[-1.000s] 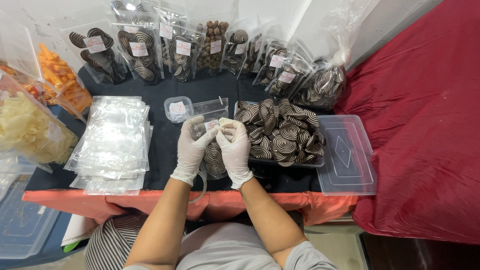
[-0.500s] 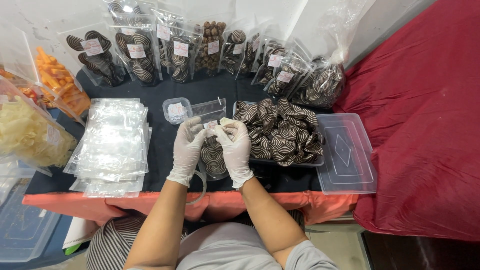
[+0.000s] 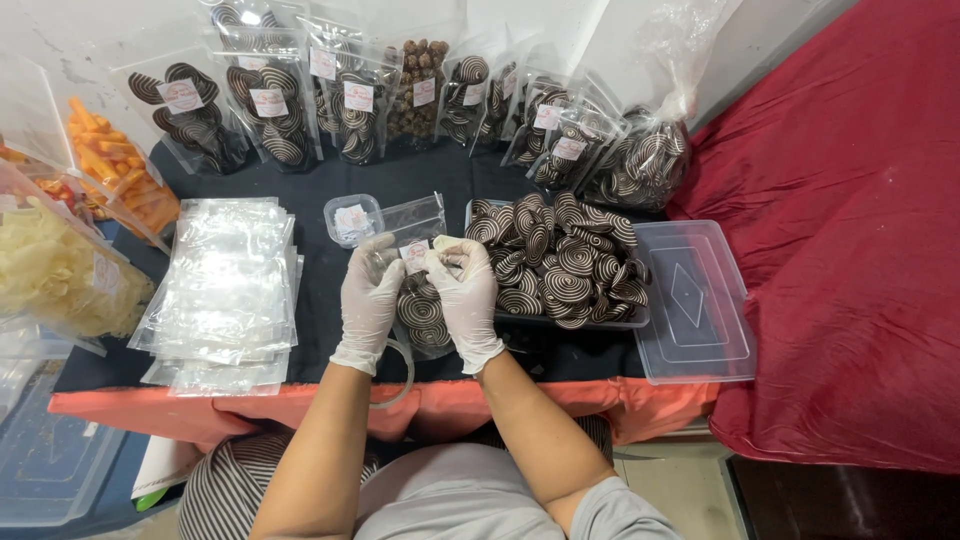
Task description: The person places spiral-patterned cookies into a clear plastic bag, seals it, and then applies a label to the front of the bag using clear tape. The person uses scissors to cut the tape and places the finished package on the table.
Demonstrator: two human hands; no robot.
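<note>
Both my hands wear white gloves and grip the top edge of a clear pouch [image 3: 422, 312] filled with dark spiral-striped biscuits. My left hand [image 3: 368, 298] pinches the left side of the pouch mouth, and my right hand [image 3: 466, 296] pinches the right side. A small label sits on the pouch between my fingers. Just to the right stands an open container [image 3: 545, 318] heaped with loose spiral biscuits [image 3: 560, 258]. Behind my hands lie a small round tub [image 3: 351, 219] and an empty clear pouch [image 3: 414, 215].
A stack of empty clear pouches [image 3: 222, 290] lies at the left. Filled, labelled bags [image 3: 350, 100] line the back of the black table. A clear lid [image 3: 692, 300] rests on the right beside red cloth [image 3: 850, 250]. Bags of orange sticks [image 3: 115, 170] and pale chips [image 3: 55, 275] sit far left.
My hands have stayed on the pouch's top edge, with only small finger shifts along it. The view has tilted slightly.
</note>
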